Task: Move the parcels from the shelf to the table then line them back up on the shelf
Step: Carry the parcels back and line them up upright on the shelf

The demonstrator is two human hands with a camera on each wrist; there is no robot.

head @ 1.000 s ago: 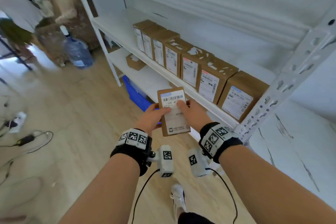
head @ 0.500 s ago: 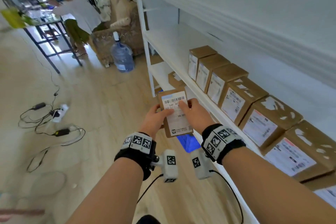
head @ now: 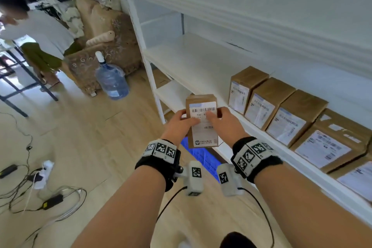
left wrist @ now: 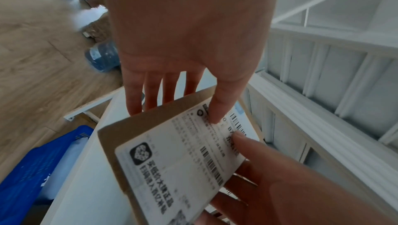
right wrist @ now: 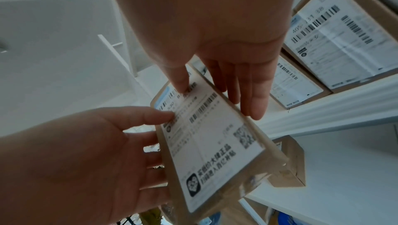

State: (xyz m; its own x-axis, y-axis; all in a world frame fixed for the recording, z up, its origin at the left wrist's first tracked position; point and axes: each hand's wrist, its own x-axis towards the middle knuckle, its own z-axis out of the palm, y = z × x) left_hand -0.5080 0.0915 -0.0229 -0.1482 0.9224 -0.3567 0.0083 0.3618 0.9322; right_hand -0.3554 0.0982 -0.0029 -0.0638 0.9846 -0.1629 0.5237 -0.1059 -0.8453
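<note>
Both hands (head: 203, 122) pinch one parcel (head: 202, 121) label-up, probably to slot it beside the row (head: 281, 115) on the shelf (head: 193, 62).

1. The small brown cardboard parcel (head: 202, 121) is matt, its white paper label smooth.
2. The white painted metal shelf (head: 193, 66) beside it looks smooth.
3. Below the shelf, the pale wood-plank floor (head: 90, 147) has a faint sheen; the blue water jug (head: 111, 81) is glossy plastic.
</note>
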